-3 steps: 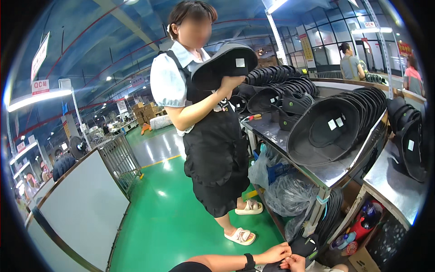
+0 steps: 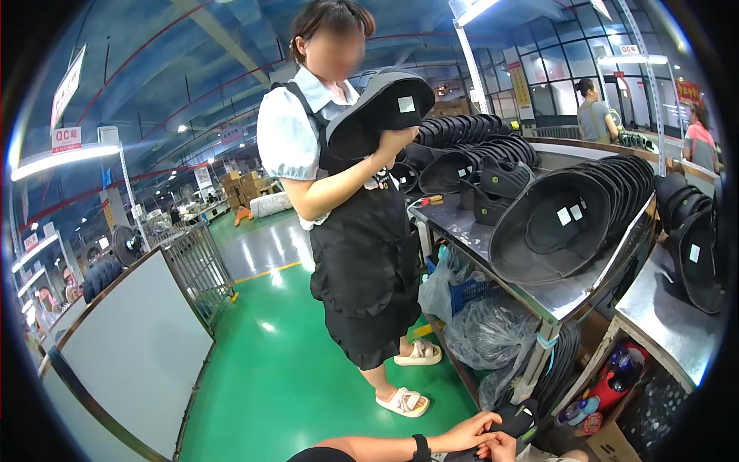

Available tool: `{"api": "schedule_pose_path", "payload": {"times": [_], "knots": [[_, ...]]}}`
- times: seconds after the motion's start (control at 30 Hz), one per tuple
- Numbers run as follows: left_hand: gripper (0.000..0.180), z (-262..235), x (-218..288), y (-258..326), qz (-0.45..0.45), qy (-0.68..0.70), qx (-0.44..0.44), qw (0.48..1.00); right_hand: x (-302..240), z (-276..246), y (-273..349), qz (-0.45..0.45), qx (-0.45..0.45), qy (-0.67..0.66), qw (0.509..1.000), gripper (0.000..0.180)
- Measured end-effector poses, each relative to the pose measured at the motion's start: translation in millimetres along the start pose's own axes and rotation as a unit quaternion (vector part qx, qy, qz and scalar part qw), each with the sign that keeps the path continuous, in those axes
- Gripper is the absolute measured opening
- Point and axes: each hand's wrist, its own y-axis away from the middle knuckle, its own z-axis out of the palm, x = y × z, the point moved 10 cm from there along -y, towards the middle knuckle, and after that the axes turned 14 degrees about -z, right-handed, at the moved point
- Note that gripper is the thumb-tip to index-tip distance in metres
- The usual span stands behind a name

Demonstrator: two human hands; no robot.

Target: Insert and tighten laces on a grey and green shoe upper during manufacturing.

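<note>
At the lower edge my left hand (image 2: 468,433), with a dark band on its wrist, reaches in from the left. Its fingers are bent and meet those of my right hand (image 2: 502,446) in a pinch. Whatever lies between the fingertips is too small to make out. Right behind and under both hands is a black hat-like piece (image 2: 514,421) with a pale patch and a green mark, partly covered by the hands. Facing me, a standing person in a black apron holds up a wide-brimmed black hat (image 2: 377,115) with a white label inside.
A metal table (image 2: 543,296) on the right carries stacked black hats (image 2: 570,219). Plastic bags (image 2: 489,331) lie beneath it. A second metal table (image 2: 666,323) holds more hats, with a red container (image 2: 620,377) underneath. A white partition (image 2: 142,346) borders the green floor on the left.
The view has shifted slightly. The fingers of my left hand are a little straighter than before, and both hands remain close together at the black piece.
</note>
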Motion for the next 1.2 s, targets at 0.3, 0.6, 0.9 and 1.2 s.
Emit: {"api": "schedule_pose_path", "payload": {"times": [0.3, 0.6, 0.9, 1.2], "knots": [[0.041, 8, -105, 15, -0.060, -0.176, 0.004, 0.983, -101, 92, 53, -0.004, -0.212, 0.038, 0.977, 0.012], [0.041, 2, -103, 34, -0.220, -0.169, -0.149, 0.949, -141, 60, 39, -0.062, -0.115, 0.088, 0.987, 0.010], [0.030, 39, 5, 67, -0.069, 0.115, -0.474, 0.870, -177, 24, 36, -0.118, -0.018, 0.161, 0.980, 0.010], [0.050, 70, 19, 91, 0.218, -0.415, -0.306, 0.828, -343, -113, 38, -0.362, 0.089, 0.054, 0.926, 0.029]]}}
